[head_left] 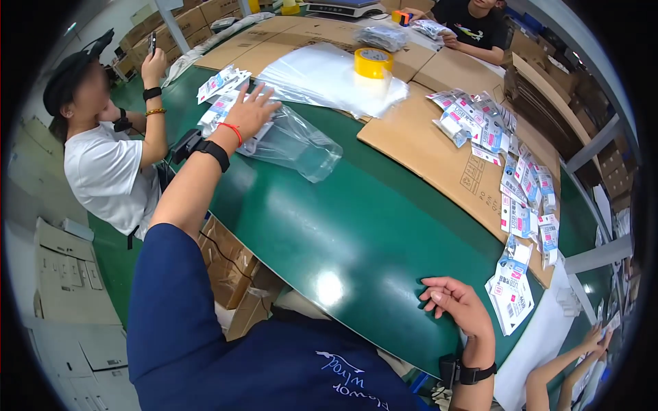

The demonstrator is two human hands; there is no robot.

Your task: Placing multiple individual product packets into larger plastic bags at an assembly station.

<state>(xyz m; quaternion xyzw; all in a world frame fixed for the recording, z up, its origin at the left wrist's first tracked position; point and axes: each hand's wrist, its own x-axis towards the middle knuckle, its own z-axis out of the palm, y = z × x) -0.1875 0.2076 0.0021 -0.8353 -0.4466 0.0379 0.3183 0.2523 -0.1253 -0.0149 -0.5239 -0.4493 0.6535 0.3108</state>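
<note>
My left hand (250, 115) stretches to the far left of the green table (343, 219), fingers spread. It rests on a clear plastic bag (305, 151) and on white-and-blue packets, which it partly covers. Another small packet pile (223, 83) lies just beyond it. My right hand (458, 301) hovers at or touches the near right tabletop, its fingers loosely bent and nothing visible in them. Beside it, white packets with a hang hole (510, 301) overlap in a small stack. More such packets (524, 181) run in a row up the right side.
Flat clear bags (308, 72) and a yellow tape roll (373, 63) lie at the far middle. A cardboard sheet (425, 151) covers the right part. One person (113, 157) stands left with a phone, another (473, 31) sits opposite, and someone's arms (569, 363) show lower right.
</note>
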